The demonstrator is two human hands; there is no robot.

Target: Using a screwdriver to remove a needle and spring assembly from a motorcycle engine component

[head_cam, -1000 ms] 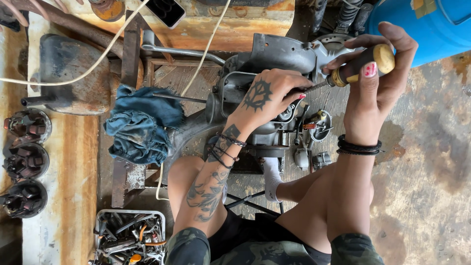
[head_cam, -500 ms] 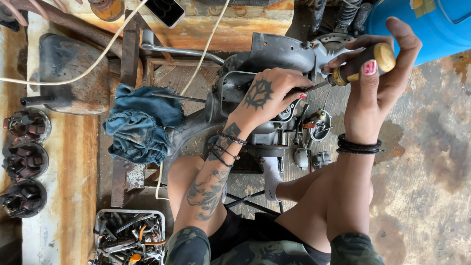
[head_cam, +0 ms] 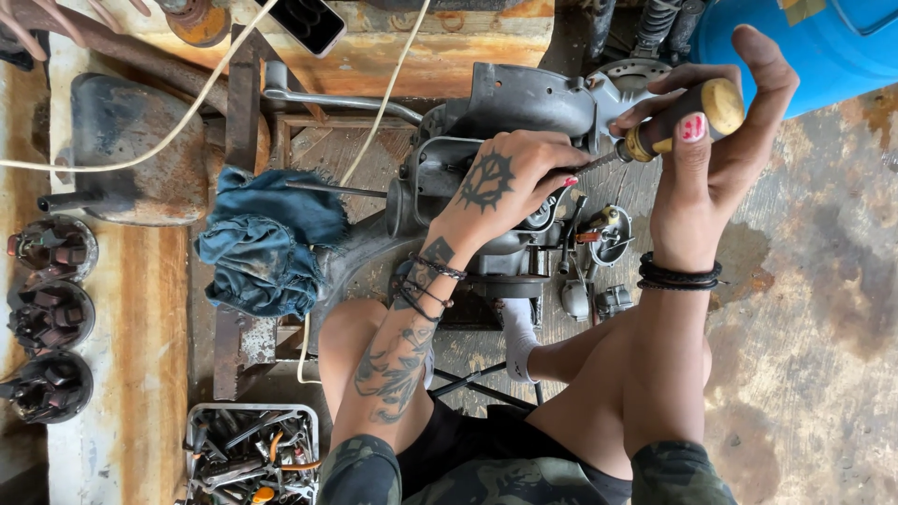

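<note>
Between both hands (head_cam: pixel 599 178), the screwdriver (head_cam: pixel 675 123) meets the engine (head_cam: pixel 514 103).

Yellow-handled screwdriver (head_cam: pixel 669 126) against grey engine (head_cam: pixel 524 122)

You have one view only — the camera on your head, looking almost straight down and close over your left hand (head_cam: pixel 510 182), right hand (head_cam: pixel 716 154) and knees; the grey engine (head_cam: pixel 524 103) sits centre, the concrete floor (head_cam: pixel 823 327) at right.

blue rag (head_cam: pixel 267 248), tray of tools (head_cam: pixel 251 455), blue barrel (head_cam: pixel 823 42)
</note>
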